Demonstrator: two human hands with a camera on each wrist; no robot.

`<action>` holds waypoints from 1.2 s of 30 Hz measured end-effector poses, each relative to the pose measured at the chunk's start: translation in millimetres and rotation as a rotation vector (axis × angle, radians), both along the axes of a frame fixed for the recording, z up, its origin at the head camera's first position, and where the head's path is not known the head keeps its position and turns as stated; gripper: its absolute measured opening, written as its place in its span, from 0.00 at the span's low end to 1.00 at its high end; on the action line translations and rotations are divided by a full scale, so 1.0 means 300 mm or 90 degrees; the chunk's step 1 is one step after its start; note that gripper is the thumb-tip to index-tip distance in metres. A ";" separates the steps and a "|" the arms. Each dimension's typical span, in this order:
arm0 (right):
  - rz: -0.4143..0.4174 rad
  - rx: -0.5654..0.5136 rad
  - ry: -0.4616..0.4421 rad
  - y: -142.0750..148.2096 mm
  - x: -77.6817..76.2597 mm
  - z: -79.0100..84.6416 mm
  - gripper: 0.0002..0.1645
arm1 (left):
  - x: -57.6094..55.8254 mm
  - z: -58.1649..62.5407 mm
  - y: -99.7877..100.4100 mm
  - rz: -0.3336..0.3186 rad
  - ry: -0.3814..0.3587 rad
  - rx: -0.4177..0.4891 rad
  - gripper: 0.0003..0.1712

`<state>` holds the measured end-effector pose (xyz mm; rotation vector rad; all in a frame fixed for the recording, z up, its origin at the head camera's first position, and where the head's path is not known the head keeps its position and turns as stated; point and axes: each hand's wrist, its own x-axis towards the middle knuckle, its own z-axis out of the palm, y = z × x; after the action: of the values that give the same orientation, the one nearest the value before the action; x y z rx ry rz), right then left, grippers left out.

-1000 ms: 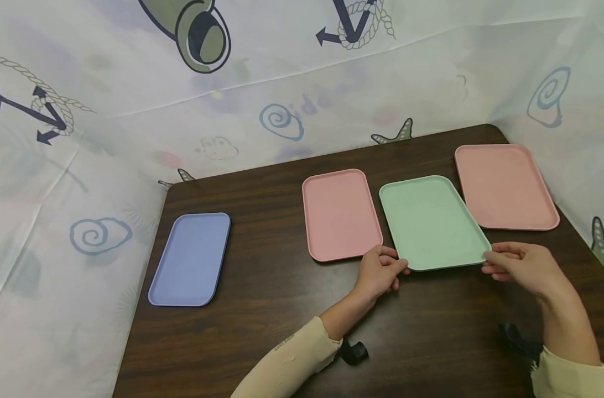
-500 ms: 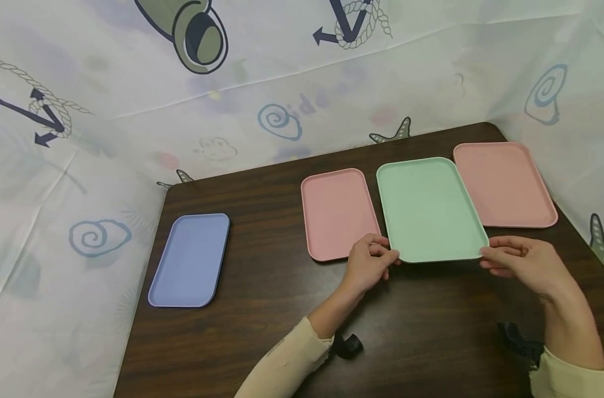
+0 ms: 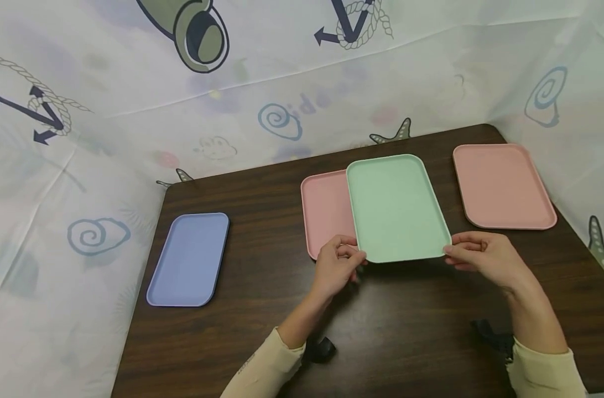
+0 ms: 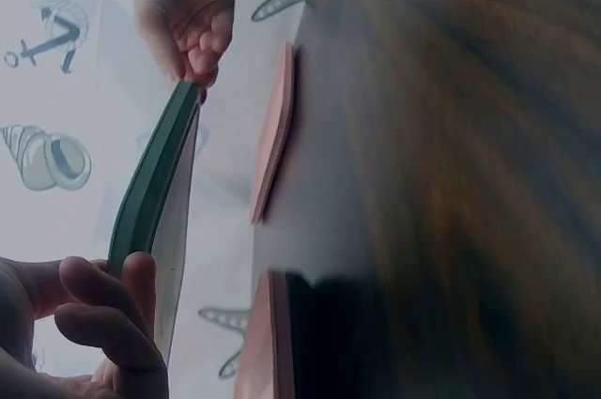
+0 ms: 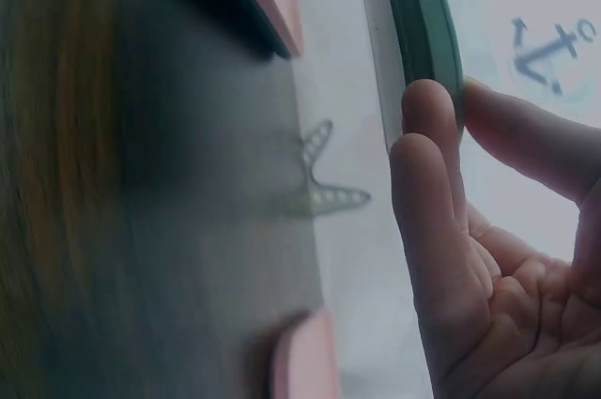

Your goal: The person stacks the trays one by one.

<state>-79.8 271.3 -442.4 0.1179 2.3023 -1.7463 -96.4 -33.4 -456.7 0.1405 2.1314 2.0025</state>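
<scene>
A rectangular light green tray (image 3: 399, 207) is held up off the dark wooden table, as both wrist views show. My left hand (image 3: 334, 265) pinches its near left corner, and my right hand (image 3: 483, 257) pinches the near right corner between thumb and fingers. In the left wrist view the green tray (image 4: 155, 174) appears edge-on, clear of the tabletop. Under it in the head view, a smaller pink tray (image 3: 324, 207) lies on the table, its right part hidden. Another, larger pink tray (image 3: 503, 185) lies to the right, apart from the green one.
A blue tray (image 3: 189, 260) lies on the left side of the wooden table (image 3: 262, 326). Printed white cloth (image 3: 182, 127) hangs behind and along the sides of the table. A black strap (image 3: 322, 351) shows by my left wrist.
The green tray has risen from beside the smaller pink tray and moved left over it, both hands travelling with it. The pink and blue trays have stayed put.
</scene>
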 end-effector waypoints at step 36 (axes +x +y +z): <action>0.031 -0.090 -0.055 -0.362 -0.169 -0.154 0.21 | -0.099 -0.104 -0.367 0.045 -0.029 -0.153 0.12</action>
<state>-130.4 162.9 -488.5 0.1070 2.0975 -1.8347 -125.9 -143.6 -487.9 -0.0182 2.3547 1.7484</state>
